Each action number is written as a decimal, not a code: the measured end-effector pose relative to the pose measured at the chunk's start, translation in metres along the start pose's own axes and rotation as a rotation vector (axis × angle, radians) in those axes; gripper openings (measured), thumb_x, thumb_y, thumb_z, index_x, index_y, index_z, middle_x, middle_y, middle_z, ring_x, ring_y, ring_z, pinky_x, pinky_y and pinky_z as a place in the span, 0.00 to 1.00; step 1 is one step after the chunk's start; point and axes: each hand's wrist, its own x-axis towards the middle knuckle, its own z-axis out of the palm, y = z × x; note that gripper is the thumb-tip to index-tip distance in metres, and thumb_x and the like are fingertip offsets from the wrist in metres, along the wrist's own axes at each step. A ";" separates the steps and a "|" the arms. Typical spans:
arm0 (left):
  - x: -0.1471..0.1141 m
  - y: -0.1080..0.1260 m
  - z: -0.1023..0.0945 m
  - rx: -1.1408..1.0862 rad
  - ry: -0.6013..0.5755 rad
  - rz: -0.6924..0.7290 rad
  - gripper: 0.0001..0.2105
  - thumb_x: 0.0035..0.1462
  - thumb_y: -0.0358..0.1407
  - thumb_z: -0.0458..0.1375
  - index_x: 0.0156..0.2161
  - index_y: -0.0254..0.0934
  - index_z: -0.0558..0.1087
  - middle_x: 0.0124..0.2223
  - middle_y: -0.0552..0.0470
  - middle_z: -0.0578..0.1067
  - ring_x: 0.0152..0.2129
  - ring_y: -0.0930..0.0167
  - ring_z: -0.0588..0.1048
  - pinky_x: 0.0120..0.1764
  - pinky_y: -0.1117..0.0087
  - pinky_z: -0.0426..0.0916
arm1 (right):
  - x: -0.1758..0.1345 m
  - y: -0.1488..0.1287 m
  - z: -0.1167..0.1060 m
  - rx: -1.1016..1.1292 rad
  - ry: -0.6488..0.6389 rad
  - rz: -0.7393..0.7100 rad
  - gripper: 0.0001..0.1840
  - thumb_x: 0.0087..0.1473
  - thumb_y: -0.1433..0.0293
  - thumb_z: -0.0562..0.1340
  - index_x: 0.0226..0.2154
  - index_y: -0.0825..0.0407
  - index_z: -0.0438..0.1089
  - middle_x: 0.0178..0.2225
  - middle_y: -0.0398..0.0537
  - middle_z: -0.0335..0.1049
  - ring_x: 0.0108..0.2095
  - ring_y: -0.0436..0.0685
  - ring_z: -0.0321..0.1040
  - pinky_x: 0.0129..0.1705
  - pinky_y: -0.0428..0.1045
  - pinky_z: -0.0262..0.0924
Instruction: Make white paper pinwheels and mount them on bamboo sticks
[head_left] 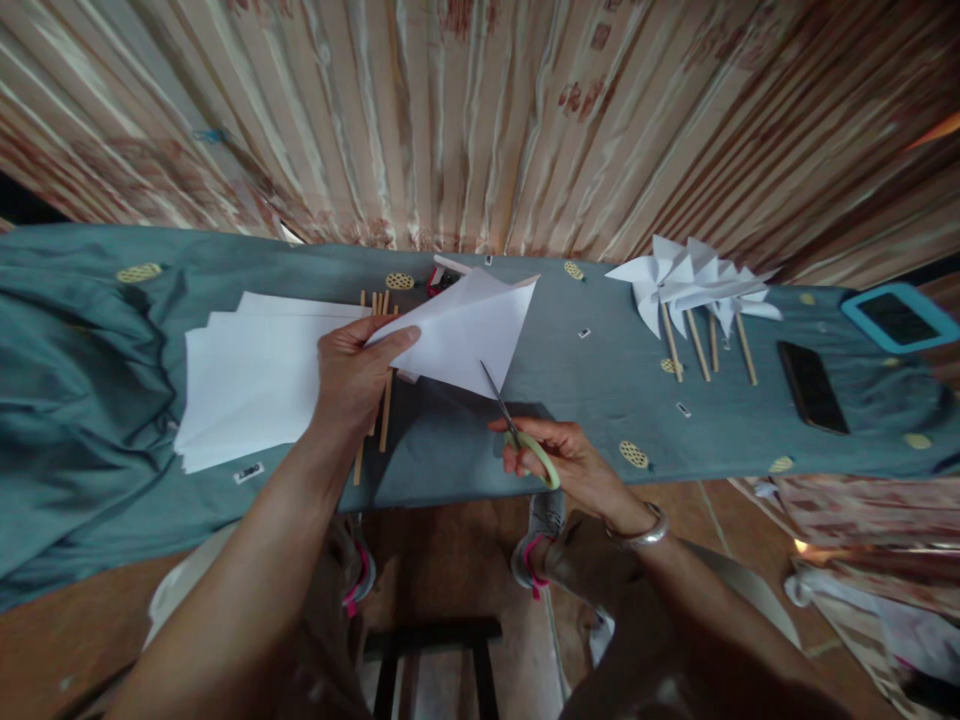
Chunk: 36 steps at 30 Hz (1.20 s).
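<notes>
My left hand (pixel 365 360) pinches the left corner of a white paper sheet (pixel 465 335), thumb on top, and holds it above the table. Creases run across the sheet. In my right hand (pixel 562 455) is a pair of scissors (pixel 536 455) with pale green handles. Its blades point up and left, meeting the sheet near its lower corner. Left of my left hand lies a stack of white paper (pixel 255 370). Several thin wooden sticks (pixel 386 412) lie under and beside that hand, partly hidden.
Several white paper pinwheels (pixel 694 280) on sticks lie at the right. Beyond them are a black phone (pixel 812 387) and a blue-framed device (pixel 900 317). A small red object (pixel 435 280) shows behind the sheet. A curtain (pixel 480 120) hangs behind the green-covered table (pixel 592 380).
</notes>
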 end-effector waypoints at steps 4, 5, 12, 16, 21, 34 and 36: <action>-0.001 0.001 0.000 0.004 -0.006 -0.011 0.08 0.35 0.33 0.70 0.27 0.39 0.80 0.24 0.56 0.78 0.18 0.73 0.73 0.25 0.71 0.69 | 0.000 0.001 0.000 -0.003 -0.009 -0.011 0.22 0.50 0.60 0.68 0.46 0.52 0.73 0.27 0.42 0.69 0.26 0.46 0.64 0.30 0.44 0.62; -0.001 0.002 0.000 0.009 -0.006 -0.016 0.08 0.35 0.33 0.70 0.27 0.39 0.80 0.24 0.56 0.78 0.18 0.73 0.73 0.25 0.71 0.69 | 0.000 0.001 0.000 -0.004 -0.012 -0.012 0.22 0.50 0.61 0.68 0.46 0.52 0.73 0.27 0.42 0.70 0.26 0.46 0.64 0.31 0.44 0.63; 0.000 -0.001 -0.001 0.001 0.005 -0.008 0.08 0.35 0.32 0.70 0.27 0.38 0.80 0.25 0.55 0.78 0.18 0.73 0.73 0.26 0.71 0.69 | -0.001 0.002 0.000 0.019 0.012 0.024 0.21 0.49 0.62 0.69 0.46 0.51 0.74 0.26 0.41 0.68 0.26 0.46 0.63 0.30 0.44 0.62; 0.000 -0.001 -0.001 -0.005 -0.015 0.013 0.09 0.37 0.32 0.69 0.29 0.37 0.80 0.26 0.54 0.79 0.19 0.74 0.73 0.27 0.72 0.70 | -0.001 0.002 0.001 0.039 0.021 0.022 0.19 0.48 0.63 0.69 0.44 0.51 0.75 0.25 0.40 0.68 0.25 0.46 0.62 0.29 0.44 0.62; 0.000 0.000 0.000 0.009 0.006 -0.005 0.08 0.36 0.33 0.70 0.27 0.39 0.80 0.25 0.55 0.79 0.19 0.73 0.73 0.26 0.72 0.70 | 0.000 0.000 0.002 0.045 0.036 0.026 0.19 0.47 0.63 0.70 0.43 0.50 0.75 0.24 0.40 0.67 0.24 0.45 0.62 0.28 0.44 0.62; 0.001 -0.001 -0.001 0.027 0.006 0.011 0.07 0.36 0.33 0.69 0.27 0.39 0.80 0.24 0.57 0.79 0.18 0.74 0.72 0.26 0.72 0.69 | -0.001 -0.003 0.004 0.062 0.046 0.039 0.18 0.46 0.63 0.70 0.41 0.51 0.76 0.23 0.39 0.67 0.23 0.45 0.62 0.27 0.44 0.62; 0.001 -0.001 -0.001 0.025 0.006 0.005 0.08 0.36 0.33 0.69 0.27 0.39 0.80 0.24 0.56 0.79 0.19 0.73 0.73 0.27 0.71 0.70 | -0.001 -0.003 0.004 0.058 0.045 0.035 0.18 0.46 0.63 0.71 0.41 0.51 0.76 0.23 0.39 0.67 0.23 0.45 0.62 0.27 0.44 0.62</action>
